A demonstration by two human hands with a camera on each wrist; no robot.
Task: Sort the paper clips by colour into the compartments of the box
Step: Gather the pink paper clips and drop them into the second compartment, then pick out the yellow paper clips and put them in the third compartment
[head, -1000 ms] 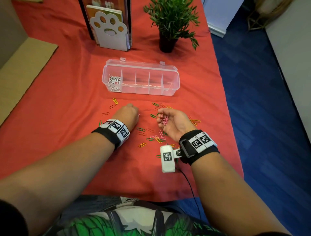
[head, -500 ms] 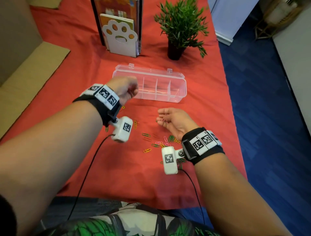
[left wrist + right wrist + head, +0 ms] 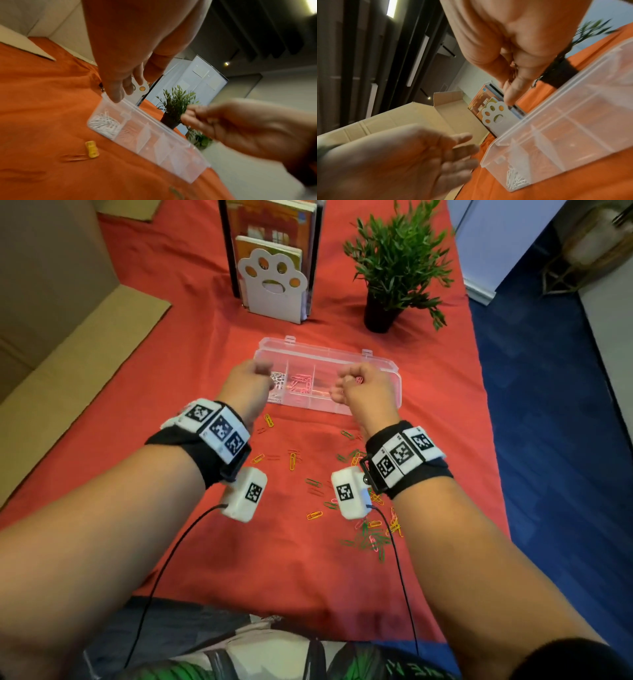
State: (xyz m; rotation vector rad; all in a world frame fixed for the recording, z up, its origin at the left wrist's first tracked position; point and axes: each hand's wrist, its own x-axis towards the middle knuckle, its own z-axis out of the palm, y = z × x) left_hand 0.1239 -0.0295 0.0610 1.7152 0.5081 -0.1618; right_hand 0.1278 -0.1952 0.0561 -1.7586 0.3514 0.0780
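A clear compartment box (image 3: 394,386) lies open on the red cloth. White paper clips (image 3: 277,381) fill its leftmost compartment and pink clips (image 3: 301,383) lie in the second. My left hand (image 3: 248,386) hovers over the box's left end; in the left wrist view its fingers (image 3: 118,92) hang loose and hold nothing. My right hand (image 3: 363,392) is curled above the middle compartments and grips a few pink paper clips (image 3: 358,380). Loose green, yellow, orange and pink clips (image 3: 371,537) lie scattered on the cloth near me.
Behind the box stand a white paw-shaped bookend with books (image 3: 274,285) and a small potted plant (image 3: 394,268). Cardboard (image 3: 78,344) lies along the left side. The table's right edge drops to a blue floor (image 3: 548,440).
Both hands rose from the scattered clips to the box, the left first, then the right with its pink clips. Pink clips now lie in the second compartment.
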